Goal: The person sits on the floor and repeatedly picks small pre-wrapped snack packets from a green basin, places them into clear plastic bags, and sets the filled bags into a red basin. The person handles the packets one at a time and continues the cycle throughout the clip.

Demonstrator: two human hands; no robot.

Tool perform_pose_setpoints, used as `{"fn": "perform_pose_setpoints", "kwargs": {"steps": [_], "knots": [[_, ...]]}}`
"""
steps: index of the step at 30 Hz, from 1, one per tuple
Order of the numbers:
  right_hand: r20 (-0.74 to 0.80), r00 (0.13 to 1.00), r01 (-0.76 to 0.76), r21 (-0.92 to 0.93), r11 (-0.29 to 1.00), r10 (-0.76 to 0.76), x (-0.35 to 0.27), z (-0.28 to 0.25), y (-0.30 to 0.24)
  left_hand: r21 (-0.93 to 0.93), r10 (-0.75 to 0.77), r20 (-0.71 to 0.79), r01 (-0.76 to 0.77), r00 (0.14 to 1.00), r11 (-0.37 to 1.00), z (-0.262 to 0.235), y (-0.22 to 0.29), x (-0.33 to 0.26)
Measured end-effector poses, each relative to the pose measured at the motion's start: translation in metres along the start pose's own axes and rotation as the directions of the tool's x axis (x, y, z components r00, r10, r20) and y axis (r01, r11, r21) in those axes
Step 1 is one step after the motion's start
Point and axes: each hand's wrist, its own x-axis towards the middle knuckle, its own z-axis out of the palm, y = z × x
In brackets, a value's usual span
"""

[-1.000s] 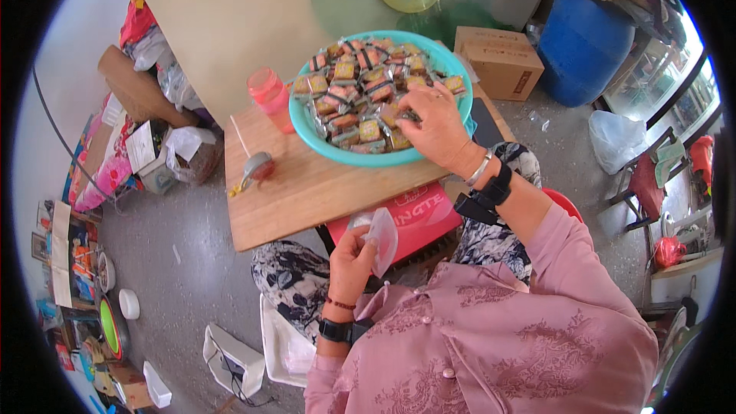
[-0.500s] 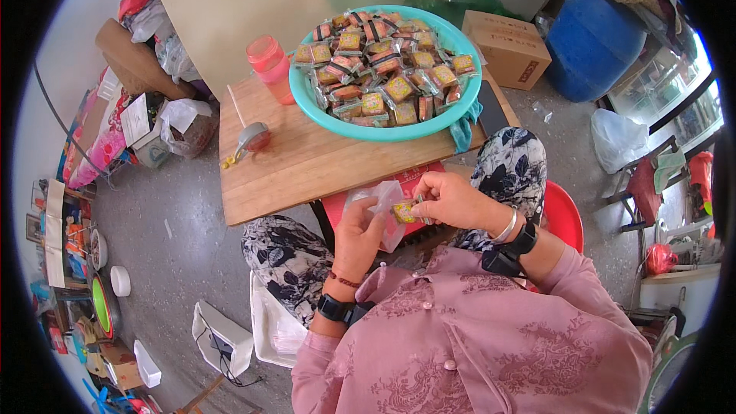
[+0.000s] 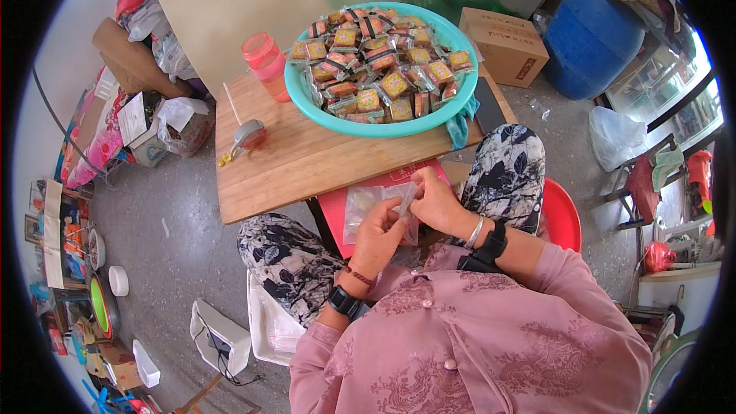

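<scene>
So the clear plastic bag point(image 3: 362, 211) is down between the knees, just off the near edge of the table, above a red box point(image 3: 331, 211). The left hand point(image 3: 377, 236) pinches it close to its right side, and the right hand point(image 3: 443, 205) has its fingertips clamped on the same edge, just beside. Can't tell what's inside; the film's too hazy.

Looks like the mouth is being handled, so my tip: let the left pinch anchor it and have the right thumb rub the two layers apart, or run along the edge if it's being closed. Light pressure, since thin film probably creases or slips easily. Staying low over the box should catch a dropped piece.

Further out, the turquoise basin point(image 3: 381, 130) of wrapped snacks point(image 3: 394, 84) sits on the wooden table point(image 3: 268, 180), within easy right-hand reach I'd guess.
</scene>
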Motion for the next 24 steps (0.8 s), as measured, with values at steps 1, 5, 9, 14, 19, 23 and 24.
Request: {"fn": "perform_pose_setpoints", "kwargs": {"steps": [1, 5, 9, 14, 19, 23, 24], "knots": [[0.0, 1.0, -0.022, 0.008, 1.0, 0.022, 0.001, 0.001, 0.001, 0.02, 0.022, -0.001, -0.022, 1.0, 1.0, 0.0, -0.001, 0.0], [0.322, 0.942, -0.072, -0.078, 0.994, 0.093, 0.01, -0.003, 0.006, 0.012, 0.026, 0.002, -0.026, 1.0, 1.0, -0.002, -0.001, -0.003], [0.389, 0.892, -0.267, 0.045, 0.963, 0.229, 0.018, -0.002, 0.013, -0.007, 0.017, 0.021, -0.017, 1.0, 1.0, -0.002, 0.001, -0.005], [0.307, 0.935, -0.245, 0.2, 0.949, 0.177, 0.018, 0.005, 0.013, 0.01, 0.06, 0.006, -0.06, 0.998, 0.998, -0.001, 0.0, -0.007], [0.391, 0.903, -0.29, 0.252, 0.923, 0.178, 0.017, 0.002, 0.005, -0.023, 0.048, -0.017, -0.048, 0.999, 0.999, -0.004, -0.004, -0.007], [0.32, 0.928, -0.259, 0.18, 0.949, 0.193, 0.02, 0.004, 0.009, -0.008, 0.041, 0.009, -0.041, 0.999, 0.999, -0.004, -0.011, -0.007], [0.282, 0.941, -0.233, 0.144, 0.962, 0.186, 0.02, 0.005, 0.011, -0.019, 0.013, 0.018, -0.013, 1.0, 1.0, -0.004, -0.012, -0.006]]}}
